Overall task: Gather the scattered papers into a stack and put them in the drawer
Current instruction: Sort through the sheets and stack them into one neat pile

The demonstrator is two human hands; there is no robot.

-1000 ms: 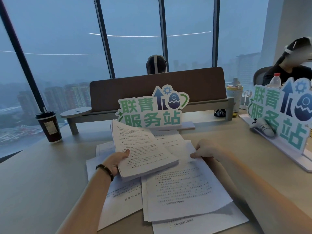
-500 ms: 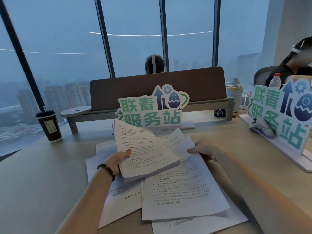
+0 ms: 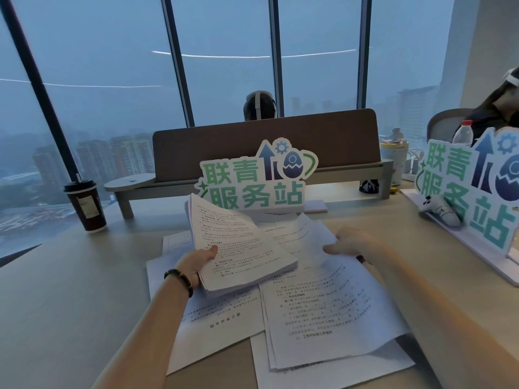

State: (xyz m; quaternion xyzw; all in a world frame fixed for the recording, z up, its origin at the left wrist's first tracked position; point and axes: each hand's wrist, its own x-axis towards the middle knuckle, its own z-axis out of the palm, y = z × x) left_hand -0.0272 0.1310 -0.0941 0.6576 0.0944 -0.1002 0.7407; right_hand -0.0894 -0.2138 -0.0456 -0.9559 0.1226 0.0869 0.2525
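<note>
My left hand [image 3: 198,262] grips a thick stack of printed papers [image 3: 238,248] by its near left corner and holds it tilted above the desk. My right hand [image 3: 351,242] pinches the far edge of a loose printed sheet [image 3: 323,304], whose far end is lifted and curled. More loose sheets [image 3: 222,321] lie spread flat on the desk under and around both hands, overlapping each other. No drawer is in view.
A green-lettered sign [image 3: 255,181] stands just behind the papers, and a second sign [image 3: 471,186] at the right. A dark paper cup [image 3: 85,206] stands at the left. A brown divider [image 3: 266,144] crosses the back. Two people sit beyond.
My right hand has lifted the far edge of the loose sheet and drawn it toward the stack. My left hand has raised the stack slightly.
</note>
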